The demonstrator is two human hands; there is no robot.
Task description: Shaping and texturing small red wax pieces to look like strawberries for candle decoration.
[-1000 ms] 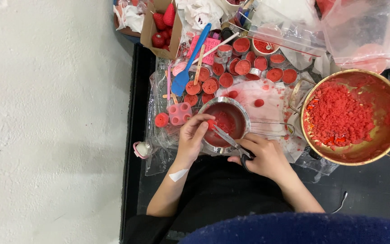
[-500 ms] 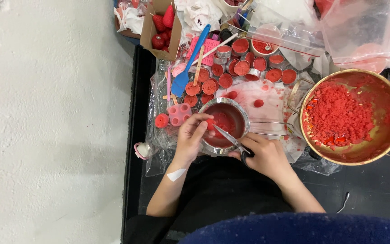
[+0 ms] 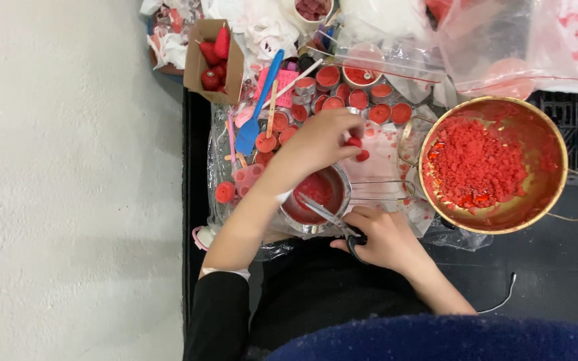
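Your left hand (image 3: 319, 140) pinches one red wax piece (image 3: 354, 142); your right hand (image 3: 386, 237) grips one pair of scissors (image 3: 332, 219) over one small steel pot (image 3: 316, 197).

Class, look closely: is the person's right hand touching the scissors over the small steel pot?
Touching. The head view shows the right hand gripping the scissors by the handles, blades over the small steel pot.

Red crumbs (image 3: 476, 164) fill a brass-coloured bowl (image 3: 573, 167); the spatula (image 3: 257, 107) is blue.

The person wears black sleeves pushed up, a white cuff edge showing, and dark blue cloth below.
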